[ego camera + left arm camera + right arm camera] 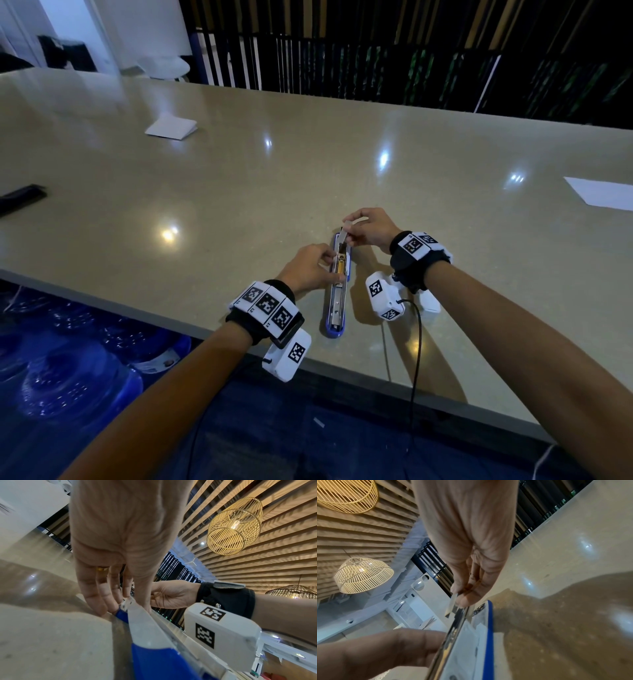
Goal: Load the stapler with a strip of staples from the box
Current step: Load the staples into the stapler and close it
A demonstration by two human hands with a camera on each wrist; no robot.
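Observation:
A blue and white stapler lies opened flat on the beige table, its metal channel facing up. My left hand grips the channel's sides near the middle, thumb against the rail and fingers down on the table side. My right hand pinches a silver strip of staples and holds it tilted over the far end of the channel. The right wrist view shows the strip just above the rail's tip. The stapler's body runs toward the left wrist camera.
A small white object sits half hidden behind my right wrist. A folded white paper lies far left, a white sheet at the right edge, a black object at the left. The table's near edge runs just below the stapler.

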